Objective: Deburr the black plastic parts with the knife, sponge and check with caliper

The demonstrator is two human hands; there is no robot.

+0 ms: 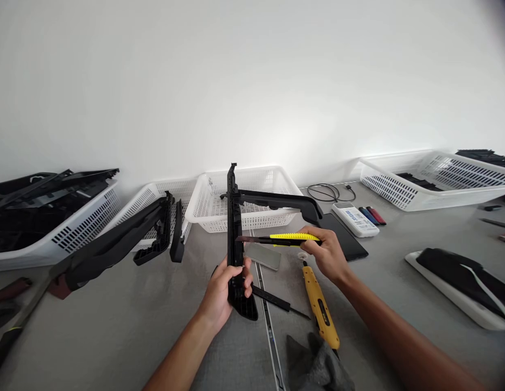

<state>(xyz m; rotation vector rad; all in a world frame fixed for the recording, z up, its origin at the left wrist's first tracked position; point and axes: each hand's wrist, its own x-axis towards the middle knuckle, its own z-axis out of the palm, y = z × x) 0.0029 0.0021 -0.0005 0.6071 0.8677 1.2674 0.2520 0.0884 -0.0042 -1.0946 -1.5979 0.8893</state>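
Note:
My left hand is wrapped round the lower end of a long black plastic part, holding it upright over the grey table. A black arm of that part reaches right at its upper half. My right hand grips a yellow utility knife held level, its dark blade pointing left and touching the part's edge just above my left hand.
White baskets line the wall; the left basket holds black parts. Another long black part lies at the left. A yellow tool, grey cloth, sharpening stone, power bank and a white tray sit nearby.

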